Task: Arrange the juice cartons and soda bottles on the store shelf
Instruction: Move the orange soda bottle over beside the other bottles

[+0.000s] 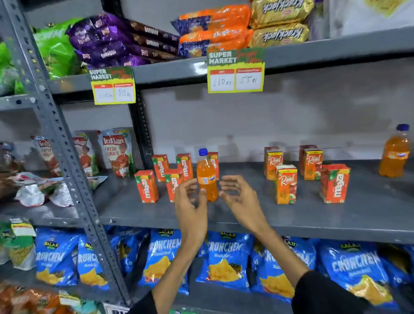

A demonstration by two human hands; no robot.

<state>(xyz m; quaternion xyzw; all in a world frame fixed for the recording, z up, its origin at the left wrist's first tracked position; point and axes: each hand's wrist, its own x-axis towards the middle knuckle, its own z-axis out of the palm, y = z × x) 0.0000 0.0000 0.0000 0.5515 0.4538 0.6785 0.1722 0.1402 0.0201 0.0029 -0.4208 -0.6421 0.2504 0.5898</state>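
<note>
An orange soda bottle (206,175) with a blue cap stands upright on the grey middle shelf (252,217). My left hand (190,210) is just left of it and my right hand (242,200) just right, both with fingers apart and holding nothing. Several red Maaza juice cartons (147,186) stand behind and left of the bottle. Further right stand orange Real juice cartons (286,185) and one more Maaza carton (335,183). A second orange soda bottle (395,151) stands at the far right.
A slotted grey upright (64,150) divides the shelving at left. Tomato ketchup pouches (115,152) stand on the left bay. Blue Crunchem snack bags (225,259) fill the shelf below. Biscuit packs (218,31) lie on the shelf above, with price tags (236,71) hanging from its edge.
</note>
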